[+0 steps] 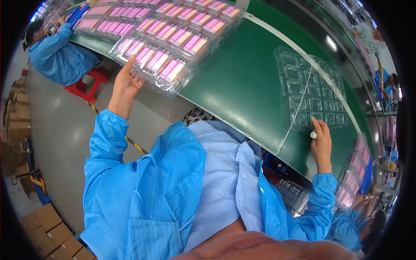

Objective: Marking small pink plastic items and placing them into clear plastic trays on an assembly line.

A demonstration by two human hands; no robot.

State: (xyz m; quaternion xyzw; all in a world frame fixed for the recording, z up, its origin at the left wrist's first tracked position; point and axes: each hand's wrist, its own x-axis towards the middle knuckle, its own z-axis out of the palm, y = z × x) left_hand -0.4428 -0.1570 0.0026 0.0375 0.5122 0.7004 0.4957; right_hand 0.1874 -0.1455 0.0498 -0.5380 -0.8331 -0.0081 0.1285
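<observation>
Green counter point(242, 82): the landmark for every place below, running from upper left to lower right in front of the person
Filled tray point(184, 86): on the counter's left part, its near rim seeming to reach past the near edge, pink-and-cream blocks point(171, 69) sitting in its cells
Left grip point(125, 86): clamped on the filled tray's near left corner, over the counter's near edge, thumb above and the other fingers seemingly below
Clear tray point(303, 89): flat on the counter's right part, its cells showing no blocks, across a thin white line
Right grip point(321, 145): over the counter's right near edge, closed round a small white cylinder point(313, 135), index finger at the clear tray's near rim; I cannot tell whether it touches
Handling of filled tray: thin plastic probably bends under load, so best kept level, with the counter bearing most of the weight and the fingers spread under the rim
Handling of clear tray: light and likely to slide, so a gentle fingertip on its counter-side rim should steady it, the cylinder kept away from the cells
Risk: tipping the corner beyond the counter could spill blocks
</observation>
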